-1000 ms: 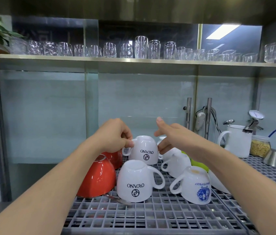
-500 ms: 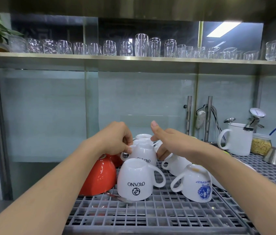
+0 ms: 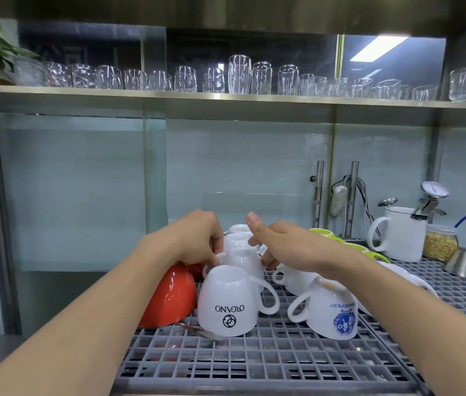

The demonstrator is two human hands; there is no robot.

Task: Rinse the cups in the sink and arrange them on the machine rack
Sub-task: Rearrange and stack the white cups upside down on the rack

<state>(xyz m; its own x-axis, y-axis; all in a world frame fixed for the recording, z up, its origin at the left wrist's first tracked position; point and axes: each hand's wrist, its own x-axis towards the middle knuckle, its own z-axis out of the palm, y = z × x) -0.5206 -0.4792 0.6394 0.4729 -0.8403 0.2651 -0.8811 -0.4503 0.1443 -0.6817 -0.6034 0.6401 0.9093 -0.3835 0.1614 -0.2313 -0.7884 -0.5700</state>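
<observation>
White cups are sitting upside down on the grey rack (image 3: 269, 364). Behind the ORGANO cup (image 3: 230, 302), the left hand (image 3: 197, 238) is pinching a white cup (image 3: 242, 260). The right hand (image 3: 286, 244) is curling beside it; I cannot tell what it holds. Two red bowls (image 3: 169, 298) are sitting left.

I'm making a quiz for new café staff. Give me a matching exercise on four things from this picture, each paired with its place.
Things:
1. row of clear glasses
2. red upturned cup
3. white upturned cup with black logo
4. glass jar of yellow grains

Places:
A. rack's left edge
B. far right
C. steel shelf above
D. front of rack, right of the red one

Pairs: 1-C, 2-A, 3-D, 4-B
</observation>
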